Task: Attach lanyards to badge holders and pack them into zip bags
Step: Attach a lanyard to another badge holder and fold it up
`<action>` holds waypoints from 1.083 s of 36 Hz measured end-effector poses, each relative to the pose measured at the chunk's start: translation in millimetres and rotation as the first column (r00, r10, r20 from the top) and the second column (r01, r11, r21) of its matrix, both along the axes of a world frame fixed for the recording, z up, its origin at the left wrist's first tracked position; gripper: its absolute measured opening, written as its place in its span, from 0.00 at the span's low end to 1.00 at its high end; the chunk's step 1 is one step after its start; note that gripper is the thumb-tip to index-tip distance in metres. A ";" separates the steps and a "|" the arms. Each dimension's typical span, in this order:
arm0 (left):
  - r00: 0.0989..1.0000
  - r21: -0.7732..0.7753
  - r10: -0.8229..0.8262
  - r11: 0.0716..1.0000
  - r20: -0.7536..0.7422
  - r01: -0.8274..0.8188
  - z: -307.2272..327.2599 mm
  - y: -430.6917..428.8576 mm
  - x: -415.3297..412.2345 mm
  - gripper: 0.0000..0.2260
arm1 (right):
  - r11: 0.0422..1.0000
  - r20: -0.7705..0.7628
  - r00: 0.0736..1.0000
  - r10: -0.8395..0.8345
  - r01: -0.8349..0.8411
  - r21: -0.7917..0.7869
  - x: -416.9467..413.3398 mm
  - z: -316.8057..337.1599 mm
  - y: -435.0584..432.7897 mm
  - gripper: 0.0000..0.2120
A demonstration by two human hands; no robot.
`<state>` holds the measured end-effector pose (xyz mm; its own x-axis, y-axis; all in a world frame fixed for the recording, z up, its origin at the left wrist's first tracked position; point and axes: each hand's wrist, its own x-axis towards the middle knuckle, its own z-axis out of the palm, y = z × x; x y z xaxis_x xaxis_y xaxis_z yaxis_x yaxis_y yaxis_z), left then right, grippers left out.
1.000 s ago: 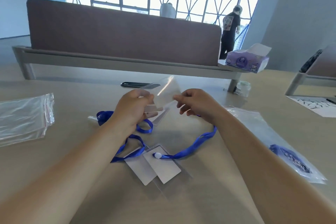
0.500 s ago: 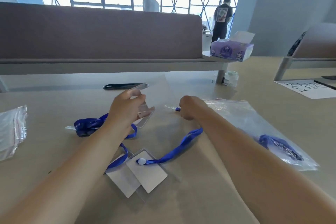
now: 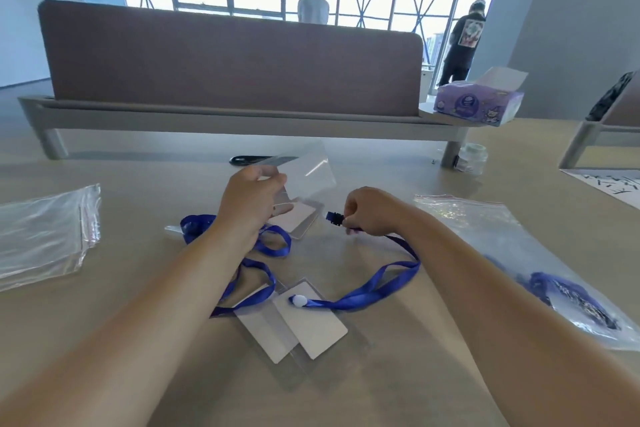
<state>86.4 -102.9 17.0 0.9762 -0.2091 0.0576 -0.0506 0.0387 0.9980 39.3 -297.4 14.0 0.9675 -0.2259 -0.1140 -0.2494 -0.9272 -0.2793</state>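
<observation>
The clear badge holder (image 3: 311,166), pinched in the left hand (image 3: 251,204), is held at eleven o'clock of the lanyard clip (image 3: 335,218), pinched by the right hand (image 3: 369,210) and pointed toward nine o'clock.

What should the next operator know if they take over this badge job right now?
Left hand: holds a clear badge holder raised above the table.
Right hand: pinches the black clip of a blue lanyard; clip and holder not yet joined.
On the table: spare holders near the front, empty zip bags stacked on the left.
Done: one filled zip bag on the right, with a lanyard inside.
Left: clip on, bag it, repeat.
</observation>
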 end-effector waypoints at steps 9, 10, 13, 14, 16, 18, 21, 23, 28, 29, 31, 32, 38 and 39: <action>0.988 -0.023 0.153 0.988 0.018 -0.153 7.3 44.3 19.7 0.06 | 0.943 0.265 0.961 0.077 -0.156 0.295 -4.4 34.8 47.5 0.02; 0.987 -0.030 0.161 0.987 0.016 -0.161 8.2 49.4 21.9 0.08 | 0.930 0.298 0.952 0.067 -0.168 0.326 -3.8 39.9 54.3 0.02; 0.981 -0.027 0.194 0.981 0.028 -0.194 10.5 63.2 26.3 0.08 | 0.899 0.402 0.915 0.025 -0.197 0.391 3.2 51.4 75.5 0.01; 0.979 -0.020 0.202 0.979 0.035 -0.202 10.9 67.7 27.0 0.08 | 0.893 0.432 0.902 0.008 -0.200 0.402 7.4 53.8 82.1 0.01; 0.979 -0.001 0.200 0.980 0.041 -0.200 11.2 75.9 28.9 0.08 | 0.870 0.479 0.877 -0.039 -0.206 0.448 17.6 57.7 94.9 0.01; 0.981 0.027 0.190 0.981 0.046 -0.192 9.8 83.8 32.1 0.07 | 0.845 0.520 0.848 -0.098 -0.205 0.493 29.1 59.7 106.7 0.01; 0.983 0.059 0.173 0.983 0.055 -0.176 6.9 93.2 35.8 0.05 | 0.799 0.555 0.811 -0.183 -0.206 0.565 43.4 59.4 123.3 0.03; 0.988 0.071 0.149 0.986 0.050 -0.153 2.9 97.1 36.5 0.05 | 0.761 0.552 0.808 -0.206 -0.223 0.610 50.8 56.9 133.7 0.03; 0.997 0.023 0.076 0.997 -0.020 -0.075 -5.4 100.3 33.7 0.07 | 0.734 0.535 0.823 -0.191 -0.242 0.635 60.5 46.8 154.4 0.03; 0.998 -0.006 0.061 0.998 -0.030 -0.061 -6.7 100.1 34.0 0.07 | 0.739 0.535 0.826 -0.178 -0.246 0.627 61.4 45.0 157.1 0.03; 0.998 -0.058 0.038 0.997 -0.043 -0.040 -6.9 100.1 32.9 0.07 | 0.766 0.534 0.832 -0.153 -0.242 0.595 62.8 42.0 160.4 0.05; 0.999 -0.072 0.028 0.997 -0.047 -0.031 -6.4 100.3 32.7 0.07 | 0.780 0.536 0.832 -0.148 -0.235 0.580 63.4 40.8 161.2 0.06; 0.996 -0.080 0.053 0.995 -0.074 -0.059 -11.9 102.5 37.7 0.08 | 0.851 0.541 0.835 -0.097 -0.213 0.481 65.2 33.7 167.5 0.08; 0.995 -0.084 0.061 0.994 -0.078 -0.067 -13.1 102.4 38.1 0.08 | 0.856 0.539 0.837 -0.094 -0.209 0.473 65.4 32.8 169.0 0.08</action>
